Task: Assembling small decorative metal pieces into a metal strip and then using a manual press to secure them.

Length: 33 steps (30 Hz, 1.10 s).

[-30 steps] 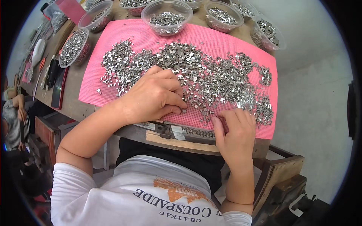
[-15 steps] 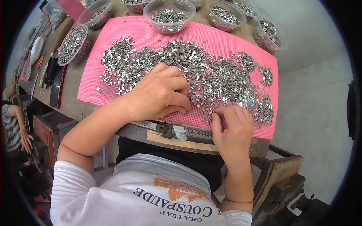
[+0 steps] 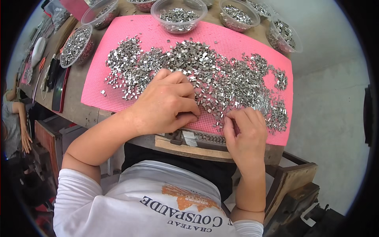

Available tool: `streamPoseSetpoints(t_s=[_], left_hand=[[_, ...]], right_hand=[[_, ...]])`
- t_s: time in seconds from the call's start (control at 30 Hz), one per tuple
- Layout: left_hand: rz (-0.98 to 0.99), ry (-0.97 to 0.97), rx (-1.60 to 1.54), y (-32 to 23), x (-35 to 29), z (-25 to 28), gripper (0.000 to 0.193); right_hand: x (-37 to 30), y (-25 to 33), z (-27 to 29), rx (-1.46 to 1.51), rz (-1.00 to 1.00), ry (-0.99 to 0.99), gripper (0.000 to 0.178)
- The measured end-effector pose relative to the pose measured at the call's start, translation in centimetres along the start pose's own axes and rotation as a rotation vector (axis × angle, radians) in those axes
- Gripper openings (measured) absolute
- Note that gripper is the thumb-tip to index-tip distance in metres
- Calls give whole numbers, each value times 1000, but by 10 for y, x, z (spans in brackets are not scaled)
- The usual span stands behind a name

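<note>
Head view: metal pieces cover a pink mat
Left hand: thumb meets forefinger — anything pinched is hidden
Right hand: curls beside pieces — cannot tell its grip

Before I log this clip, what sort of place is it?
Probably a small-parts workshop: heaps of small metal pieces on a pink mat, clear tubs holding similar pieces around it, and another person at the left edge.

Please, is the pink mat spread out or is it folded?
Spread out: the pink mat lies across the table, its left, right and far edges visible, with small metal pieces scattered over it.
</note>
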<state>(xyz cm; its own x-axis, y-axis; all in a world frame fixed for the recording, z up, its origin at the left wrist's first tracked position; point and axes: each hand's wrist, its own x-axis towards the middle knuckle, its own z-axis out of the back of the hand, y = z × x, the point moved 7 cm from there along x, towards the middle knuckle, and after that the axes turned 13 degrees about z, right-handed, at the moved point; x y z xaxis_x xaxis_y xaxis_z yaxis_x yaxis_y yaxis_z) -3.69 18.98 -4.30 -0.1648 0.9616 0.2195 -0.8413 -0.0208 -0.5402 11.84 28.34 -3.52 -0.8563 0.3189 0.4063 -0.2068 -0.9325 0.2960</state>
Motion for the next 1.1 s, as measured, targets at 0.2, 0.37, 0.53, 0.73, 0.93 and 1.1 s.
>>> streamPoseSetpoints(t_s=[0.2, 0.37, 0.53, 0.73, 0.93, 1.1], left_hand=[[40, 48, -54, 8, -3, -2, 22], [27, 11, -45, 9, -2, -3, 19], [-5, -2, -58, 10, 0, -2, 17], [-62, -13, -43, 6, 2, -1, 19], [-157, -8, 5, -3, 6, -2, 18], [-129, -7, 42, -6, 8, -2, 17]], right_hand=[[-7, -1, 5, 89, -28, -17, 14], [-9, 0, 5, 64, -37, -48, 12], [-9, 0, 3, 44, -45, -53, 12], [-9, 1, 3, 50, -29, -71, 13], [-10, 2, 2, 62, 8, -61, 14], [-7, -2, 0, 84, -40, -59, 13]])
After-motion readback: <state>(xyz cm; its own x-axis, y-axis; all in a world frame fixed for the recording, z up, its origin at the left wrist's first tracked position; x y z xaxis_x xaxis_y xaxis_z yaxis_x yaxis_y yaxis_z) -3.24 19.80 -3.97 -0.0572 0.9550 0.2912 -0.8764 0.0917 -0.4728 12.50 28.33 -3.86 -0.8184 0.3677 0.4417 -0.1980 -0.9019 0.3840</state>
